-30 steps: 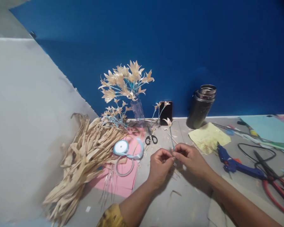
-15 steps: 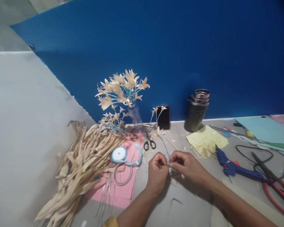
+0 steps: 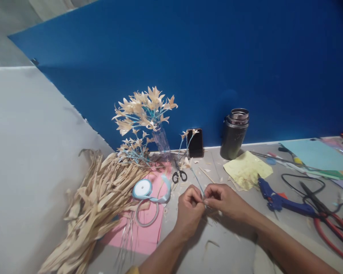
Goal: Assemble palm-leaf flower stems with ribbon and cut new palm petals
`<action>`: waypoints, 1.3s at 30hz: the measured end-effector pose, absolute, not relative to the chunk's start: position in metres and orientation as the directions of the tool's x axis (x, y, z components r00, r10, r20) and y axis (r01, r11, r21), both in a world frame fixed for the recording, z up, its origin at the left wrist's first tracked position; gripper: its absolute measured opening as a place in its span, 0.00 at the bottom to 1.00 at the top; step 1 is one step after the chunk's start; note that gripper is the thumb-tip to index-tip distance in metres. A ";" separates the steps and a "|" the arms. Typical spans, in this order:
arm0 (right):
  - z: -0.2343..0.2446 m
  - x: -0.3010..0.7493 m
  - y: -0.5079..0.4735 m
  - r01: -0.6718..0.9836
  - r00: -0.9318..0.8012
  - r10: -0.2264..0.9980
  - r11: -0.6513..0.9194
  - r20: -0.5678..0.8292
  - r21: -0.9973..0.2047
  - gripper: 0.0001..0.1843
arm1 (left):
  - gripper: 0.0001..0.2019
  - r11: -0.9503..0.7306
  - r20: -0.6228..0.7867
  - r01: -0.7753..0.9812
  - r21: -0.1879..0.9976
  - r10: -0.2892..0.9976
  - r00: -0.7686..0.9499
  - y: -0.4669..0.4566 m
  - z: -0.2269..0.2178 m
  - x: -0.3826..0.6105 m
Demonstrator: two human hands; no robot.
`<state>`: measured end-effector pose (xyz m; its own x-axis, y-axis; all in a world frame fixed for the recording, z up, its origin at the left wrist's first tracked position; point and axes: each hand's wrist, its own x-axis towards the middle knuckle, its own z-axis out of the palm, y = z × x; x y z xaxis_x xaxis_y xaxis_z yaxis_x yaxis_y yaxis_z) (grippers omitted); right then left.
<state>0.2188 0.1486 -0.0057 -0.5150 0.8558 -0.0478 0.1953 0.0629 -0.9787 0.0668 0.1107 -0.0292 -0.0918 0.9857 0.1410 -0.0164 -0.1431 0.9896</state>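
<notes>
A handmade flower with pale petals and a thin blue-wrapped stem (image 3: 198, 180) leans up and to the left out of my fingers. My left hand (image 3: 188, 207) is closed, its thumb and forefinger pinched at the lower part of the stem. Right beside it my right hand (image 3: 225, 199) pinches the same stem, fingertips almost touching the left ones. The stem's lower end is mostly hidden by my fingers. Just beyond my hands lie small black-handled scissors (image 3: 179, 176). To their left is a spool of light blue ribbon (image 3: 142, 187) with a loose tail.
Dried corn husks (image 3: 94, 213) pile at the left, beside pink paper (image 3: 148, 238) and a grey ring (image 3: 147, 223). Behind stand a vase of flowers (image 3: 161, 140), a phone (image 3: 195, 142) and a flask (image 3: 234, 133). Yellow paper (image 3: 246, 169), a blue glue gun (image 3: 282, 201) and red-handled shears (image 3: 331, 224) lie right.
The whole view has shifted slightly, so most things sit a little further left. Both hands keep their pinch on the flower stem; the flower head leans slightly more to the left.
</notes>
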 end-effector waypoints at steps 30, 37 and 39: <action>0.010 0.235 0.156 0.219 -0.365 0.931 0.060 -0.025 -0.974 0.08 | 0.16 0.029 0.016 0.269 0.963 0.987 -0.163 0.142 -0.029 0.046; 0.011 0.236 0.158 0.235 -0.359 0.933 0.051 -0.038 -0.971 0.08 | 0.34 0.000 0.290 0.703 0.711 0.911 -0.293 0.239 -0.010 0.024; 0.009 0.236 0.159 0.244 -0.359 0.933 0.064 -0.029 -0.968 0.08 | 0.36 0.020 0.282 0.736 0.677 0.916 -0.285 0.261 -0.010 0.025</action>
